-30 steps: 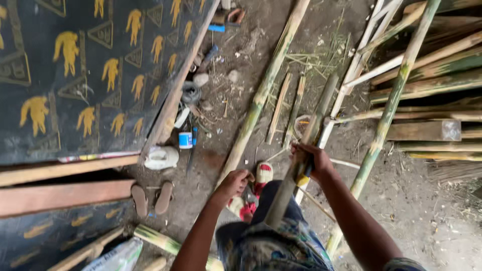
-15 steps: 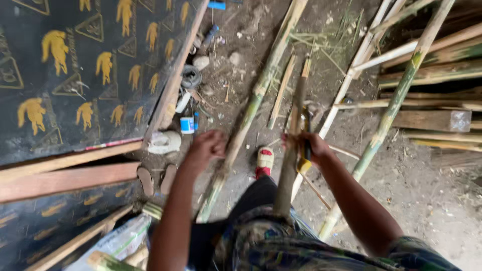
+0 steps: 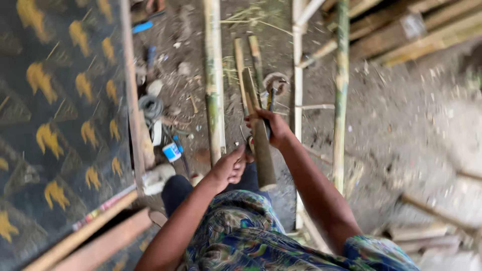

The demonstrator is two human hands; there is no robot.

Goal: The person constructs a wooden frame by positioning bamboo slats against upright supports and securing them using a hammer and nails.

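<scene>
My right hand (image 3: 271, 128) is closed around a split bamboo slat (image 3: 262, 160) that stands nearly upright over my lap. A dark narrow blade (image 3: 271, 98) sticks up from the same hand, beside the slat. My left hand (image 3: 230, 168) sits lower, to the left of the slat. Its fingers are curled with the tips against the slat's left edge, and I cannot see whether they grip it. My patterned blue-green clothing (image 3: 241, 236) fills the bottom of the view.
Long bamboo poles (image 3: 215, 75) (image 3: 341, 85) and a pale stick (image 3: 297, 75) lie on the dirt ground ahead. A dark mat with yellow figures (image 3: 60, 110) covers the left. Planks (image 3: 100, 241), a wire coil (image 3: 150, 106), a small blue-white container (image 3: 171, 151) and stacked timber (image 3: 401, 35) surround me.
My left hand has swung in from the left toward the slat. My right hand keeps hold of the slat and blade. The view has turned and moved closer.
</scene>
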